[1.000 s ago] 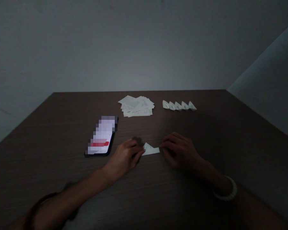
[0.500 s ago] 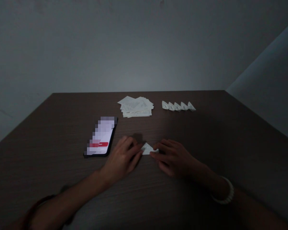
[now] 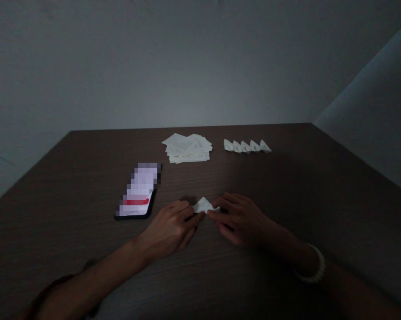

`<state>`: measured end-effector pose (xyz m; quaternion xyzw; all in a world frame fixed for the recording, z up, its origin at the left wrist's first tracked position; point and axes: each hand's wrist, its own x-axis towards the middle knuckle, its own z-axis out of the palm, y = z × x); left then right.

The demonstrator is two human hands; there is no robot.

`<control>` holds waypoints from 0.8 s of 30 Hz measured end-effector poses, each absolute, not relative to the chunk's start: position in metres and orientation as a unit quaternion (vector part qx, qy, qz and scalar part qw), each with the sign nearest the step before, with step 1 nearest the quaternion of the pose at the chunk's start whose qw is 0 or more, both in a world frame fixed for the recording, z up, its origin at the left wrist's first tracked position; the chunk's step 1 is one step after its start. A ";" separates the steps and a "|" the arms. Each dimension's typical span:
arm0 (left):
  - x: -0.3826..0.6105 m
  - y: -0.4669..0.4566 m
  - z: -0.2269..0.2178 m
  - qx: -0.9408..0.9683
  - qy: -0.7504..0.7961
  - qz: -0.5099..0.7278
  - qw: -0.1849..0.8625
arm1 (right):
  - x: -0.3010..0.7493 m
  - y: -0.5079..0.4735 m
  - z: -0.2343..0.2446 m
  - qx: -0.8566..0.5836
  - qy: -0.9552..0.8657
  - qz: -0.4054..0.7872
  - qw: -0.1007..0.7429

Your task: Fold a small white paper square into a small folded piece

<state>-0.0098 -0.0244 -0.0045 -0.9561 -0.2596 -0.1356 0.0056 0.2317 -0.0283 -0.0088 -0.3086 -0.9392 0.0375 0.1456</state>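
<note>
White folded paper (image 3: 203, 205) lies on the dark wood-grain tabletop (image 3: 70, 213), a small piece with a triangular peak pointing away from the person and its long axis running left to right across the view. Both hands meet it at opposite ends, and neither is clearly nearer. The left hand (image 3: 169, 231) comes in from the near left, palm down, its fingers stretched forward so that their tips reach the paper's left end. The right hand (image 3: 240, 220) comes in from the near right, with its thumb and index finger at the paper's right end and the other fingers curled below them. Each grip touches the paper, but in this dim light it is impossible to tell whether either pinches it or only presses against it. A white beaded bracelet (image 3: 315, 274) circles the right wrist, and a dark band (image 3: 50, 284) circles the left forearm. Beyond the paper and to its left, a smartphone (image 3: 138, 189) lies with its pixelated screen up. Farther beyond the paper sits a stack of loose paper sheets (image 3: 187, 148), and to that side's right stands a row of five small folded paper shapes (image 3: 247, 146).
</note>
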 end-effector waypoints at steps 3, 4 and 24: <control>-0.010 -0.025 -0.004 -0.957 -0.259 -0.129 0.013 | 0.232 -0.028 -0.009 -0.308 -0.940 0.035 0.145; -0.010 -0.026 -0.005 -0.957 -0.260 -0.130 0.019 | 0.232 -0.028 -0.008 -0.309 -0.940 0.034 0.144; -0.016 -0.026 -0.010 -0.933 -0.318 -0.167 0.023 | 0.232 -0.029 -0.007 -0.310 -0.941 0.029 0.130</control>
